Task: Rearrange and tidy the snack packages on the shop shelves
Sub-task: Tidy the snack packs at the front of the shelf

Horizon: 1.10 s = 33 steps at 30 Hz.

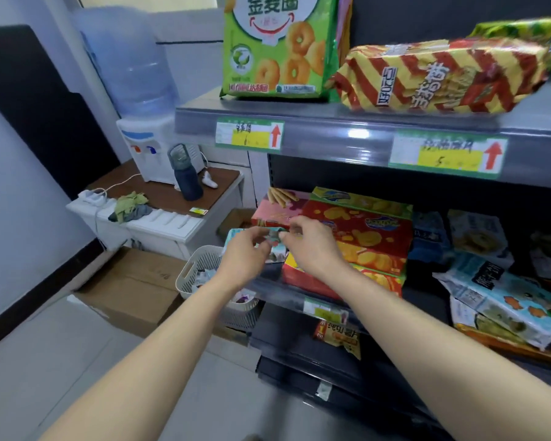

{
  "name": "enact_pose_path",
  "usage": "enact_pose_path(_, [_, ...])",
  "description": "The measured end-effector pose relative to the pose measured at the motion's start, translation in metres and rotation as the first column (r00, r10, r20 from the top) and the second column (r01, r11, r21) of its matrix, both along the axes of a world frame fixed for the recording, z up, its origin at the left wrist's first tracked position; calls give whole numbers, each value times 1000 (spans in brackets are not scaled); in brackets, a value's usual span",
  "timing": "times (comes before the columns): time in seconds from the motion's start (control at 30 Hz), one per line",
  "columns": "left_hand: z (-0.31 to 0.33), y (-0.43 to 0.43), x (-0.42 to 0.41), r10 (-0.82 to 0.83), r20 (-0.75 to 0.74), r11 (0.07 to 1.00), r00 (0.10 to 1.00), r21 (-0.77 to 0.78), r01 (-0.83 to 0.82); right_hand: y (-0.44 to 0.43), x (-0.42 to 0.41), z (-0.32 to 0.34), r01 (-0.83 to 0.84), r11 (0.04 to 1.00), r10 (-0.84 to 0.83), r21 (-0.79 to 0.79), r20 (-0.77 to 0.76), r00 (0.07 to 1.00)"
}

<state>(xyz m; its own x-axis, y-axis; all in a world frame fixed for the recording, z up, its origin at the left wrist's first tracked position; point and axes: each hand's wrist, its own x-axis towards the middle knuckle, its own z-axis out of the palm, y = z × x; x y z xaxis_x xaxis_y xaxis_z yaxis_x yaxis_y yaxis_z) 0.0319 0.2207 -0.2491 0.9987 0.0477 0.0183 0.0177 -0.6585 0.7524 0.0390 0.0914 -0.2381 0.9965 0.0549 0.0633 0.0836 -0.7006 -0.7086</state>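
My left hand (244,256) and my right hand (315,246) both pinch the top edge of a small light-blue snack packet (275,241) at the left end of the middle shelf. The packet stands in front of a pink biscuit-stick box (275,211). Right beside it lies a stack of red and orange chip boxes (363,237). On the top shelf (325,122) stand a green ring-biscuit bag (277,46) and a red-and-gold striped bag (439,74) lying on its side.
Blue and white snack bags (503,291) lie jumbled at the right of the middle shelf. A white basket (198,272) of small packets and cardboard boxes (131,288) sit on the floor at left. A side table (172,198) holds a water dispenser and a dark bottle.
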Motion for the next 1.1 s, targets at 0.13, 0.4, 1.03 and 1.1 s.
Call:
enact_pose_path(0.13, [-12,53,48,-61,2,996,998,58,60,56,37,-15,66,998,-66,-3,-42,997])
enact_pose_path(0.4, [-40,87,129,-219,-77,972,973,67,224,90,95,-48,318,948,-317,-28,-197,928])
enact_pose_path(1.03, [-79,74,214,-345,-256,906,903,162,392,98,175,-95,698,715,-628,46,-398,669])
enact_pose_path(1.1, [-81,75,218,-332,-282,910,900,158,385,95,178,-94,704,708,-637,53,-381,670])
